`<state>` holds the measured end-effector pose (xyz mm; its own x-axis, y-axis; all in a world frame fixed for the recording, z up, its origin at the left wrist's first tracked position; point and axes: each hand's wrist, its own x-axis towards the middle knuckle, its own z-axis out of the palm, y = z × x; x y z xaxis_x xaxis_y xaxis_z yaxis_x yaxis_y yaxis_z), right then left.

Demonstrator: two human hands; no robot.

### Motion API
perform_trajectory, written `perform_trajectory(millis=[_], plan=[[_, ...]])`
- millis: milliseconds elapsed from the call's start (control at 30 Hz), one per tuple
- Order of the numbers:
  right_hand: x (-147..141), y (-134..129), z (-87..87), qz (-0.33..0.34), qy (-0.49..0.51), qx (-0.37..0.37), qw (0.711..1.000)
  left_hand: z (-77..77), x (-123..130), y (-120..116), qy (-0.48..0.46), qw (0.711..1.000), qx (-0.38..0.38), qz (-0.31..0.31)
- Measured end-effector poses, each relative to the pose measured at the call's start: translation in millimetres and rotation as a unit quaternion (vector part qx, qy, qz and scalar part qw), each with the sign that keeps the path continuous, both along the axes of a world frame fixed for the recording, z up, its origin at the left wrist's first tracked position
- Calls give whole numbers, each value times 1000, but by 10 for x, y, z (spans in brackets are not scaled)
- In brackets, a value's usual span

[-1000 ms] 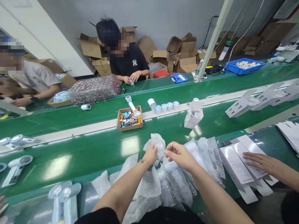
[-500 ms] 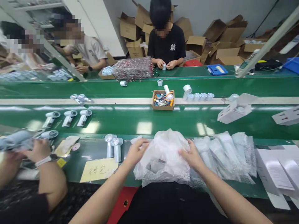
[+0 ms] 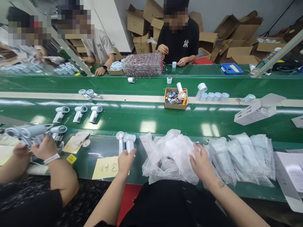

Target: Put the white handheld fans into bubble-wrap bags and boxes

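Note:
At the bench's near edge, my left hand [image 3: 126, 161] closes around the lower handle of a pale hair dryer [image 3: 129, 138], whose head points right. Beside it on the left is a second pale hair dryer [image 3: 120, 138], head up, its lower end near my fingers. In front of my body lies a loose heap of clear bubble-wrap bags [image 3: 169, 157]. My right hand [image 3: 201, 162], fingers spread, rests against the right side of this heap and grasps nothing visible. A yellow paper with handwriting [image 3: 104, 168] lies left of my left hand, partly under it.
Wrapped items in bubble bags [image 3: 243, 157] lie at right, beside a white box [image 3: 287, 176]. Across the green belt stand a parts carton [image 3: 176, 106], several white cylinders [image 3: 214, 96] and hair dryers [image 3: 80, 114]. A co-worker's hands [image 3: 46, 146] hold hair dryers at left.
My left hand has left the bubble-bag heap, moved left and closed on the right-hand hair dryer, which now tilts. My right hand stays by the heap. The view has shifted slightly.

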<state>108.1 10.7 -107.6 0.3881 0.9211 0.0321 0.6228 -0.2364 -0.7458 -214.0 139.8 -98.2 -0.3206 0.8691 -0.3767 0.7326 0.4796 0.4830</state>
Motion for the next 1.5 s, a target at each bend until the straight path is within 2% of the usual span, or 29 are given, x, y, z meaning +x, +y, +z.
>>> perform_trajectory(millis=[33, 100, 133, 200, 233, 267, 300, 367, 400, 467, 533, 600, 667, 767, 800, 867, 900, 933, 967, 1033, 1133, 1267, 1300, 1367, 1433, 1500], plan=[[-24, 27, 159, -9, 37, 15, 999, 92, 86, -47, -92, 995, 20, 13], [-169, 131, 444, -24, 202, 0, 979, 297, 324, -218, -299, 953, 32, 20], [-281, 202, 553, -19, 318, -25, 948, 394, 453, -327, -380, 925, 13, -4], [-526, 347, 685, 4, 520, -82, 850, 522, 661, -538, -442, 889, -36, -113], [-630, 403, 711, 5, 582, -95, 808, 535, 719, -618, -430, 887, -29, -167], [-703, 440, 718, -2, 616, -96, 782, 508, 740, -670, -390, 897, 6, -208], [-737, 455, 710, -20, 627, -91, 773, 440, 730, -691, -328, 913, 60, -237], [-690, 421, 684, -50, 621, -90, 777, 214, 653, -650, -171, 933, 149, -281], [-622, 380, 675, -47, 617, -104, 779, 81, 609, -602, -101, 932, 153, -314], [-458, 274, 683, -13, 617, -162, 770, -144, 552, -490, -15, 915, 102, -389], [-333, 173, 719, 24, 628, -205, 751, -228, 557, -403, 15, 904, 57, -423], [-299, 103, 765, 54, 648, -215, 729, -136, 609, -360, -14, 911, 64, -408], [-344, 79, 804, 78, 670, -218, 705, 81, 681, -349, -113, 908, 77, -395], [-428, 110, 846, 124, 682, -241, 679, 422, 785, -339, -316, 871, 3, -377], [-431, 125, 859, 136, 678, -247, 679, 503, 812, -332, -365, 866, -26, -341], [-386, 135, 888, 133, 659, -250, 697, 612, 857, -324, -419, 879, -40, -224], [-345, 124, 906, 118, 647, -250, 711, 649, 878, -330, -427, 888, -21, -169], [-300, 102, 926, 98, 635, -249, 725, 684, 901, -344, -427, 894, 8, -139], [-258, 71, 949, 81, 624, -249, 736, 720, 927, -366, -419, 896, 43, -141], [-201, -13, 1000, 63, 610, -242, 752, 803, 993, -426, -391, 887, 118, -218], [-208, -150, 1074, 57, 600, -208, 770, 932, 1127, -489, -348, 850, 208, -335], [-288, -284, 1133, 31, 516, -159, 841, 1041, 1326, -462, -331, 848, 213, -355], [-294, -309, 1143, 17, 504, -150, 850, 1059, 1356, -448, -330, 836, 220, -378], [-269, -360, 1164, 2, 529, -148, 836, 1093, 1365, -425, -327, 786, 258, -457], [-207, -418, 1185, 0, 584, -150, 798, 1126, 1316, -425, -306, 734, 304, -524], [-148, -474, 1203, -12, 619, -145, 772, 1155, 1266, -468, -270, 710, 349, -549]])
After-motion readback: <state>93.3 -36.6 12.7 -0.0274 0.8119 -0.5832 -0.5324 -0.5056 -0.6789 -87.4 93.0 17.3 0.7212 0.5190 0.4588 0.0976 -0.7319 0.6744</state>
